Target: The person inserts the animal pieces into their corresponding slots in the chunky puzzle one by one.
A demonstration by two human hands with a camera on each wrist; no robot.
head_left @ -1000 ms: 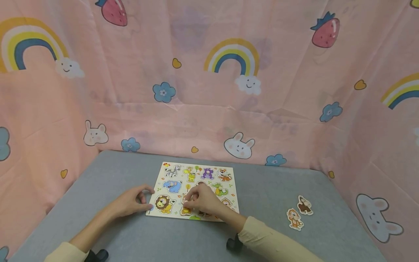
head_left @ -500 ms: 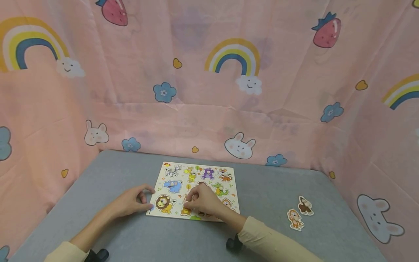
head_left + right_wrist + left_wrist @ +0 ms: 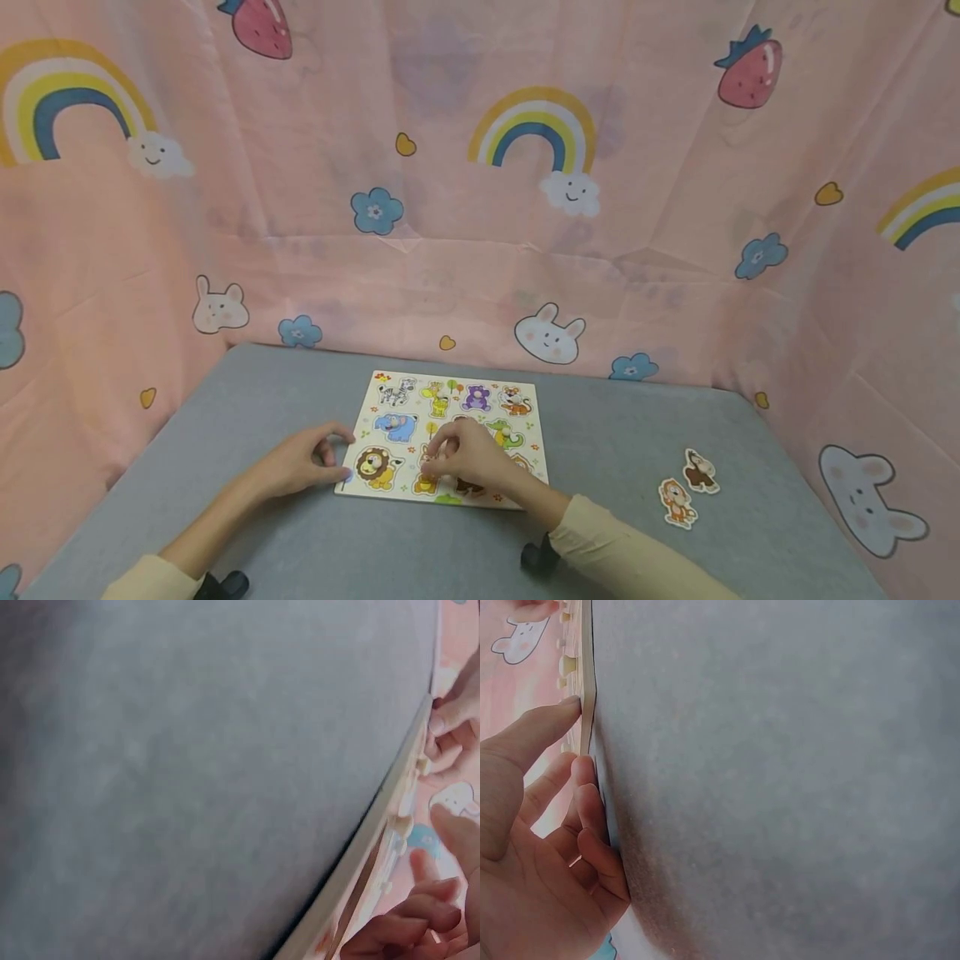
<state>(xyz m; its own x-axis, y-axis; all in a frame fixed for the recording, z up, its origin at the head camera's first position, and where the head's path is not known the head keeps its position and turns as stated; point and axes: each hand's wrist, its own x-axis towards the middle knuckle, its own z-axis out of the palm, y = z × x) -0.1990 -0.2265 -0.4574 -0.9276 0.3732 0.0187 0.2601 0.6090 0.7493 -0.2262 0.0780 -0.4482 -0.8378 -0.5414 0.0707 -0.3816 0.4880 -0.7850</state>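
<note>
A pale wooden animal puzzle board (image 3: pixel 405 492) lies on the table in the head view. My left hand (image 3: pixel 303 460) rests at its left edge, thumb and forefinger spread apart against the rim; the other fingers curl by the board's corner in the left wrist view. Over the front row, my right hand (image 3: pixel 468 454) has its thumb and forefinger close above the kangaroo piece (image 3: pixel 424 482), which sits in the board. In the right wrist view these fingers stand apart near a small peg (image 3: pixel 402 826). The lion piece (image 3: pixel 377 468) is to the left of it.
Two loose pieces, an orange monkey (image 3: pixel 677 503) and a dark brown ape-like animal (image 3: pixel 701 472), lie on the grey table (image 3: pixel 600 467) to the right. A pink printed curtain (image 3: pixel 420 275) hangs behind and along both sides.
My right hand has lifted slightly and shifted a little right, off the kangaroo piece, so more of it and of the brown picture beside it shows. The left hand stays in place.
</note>
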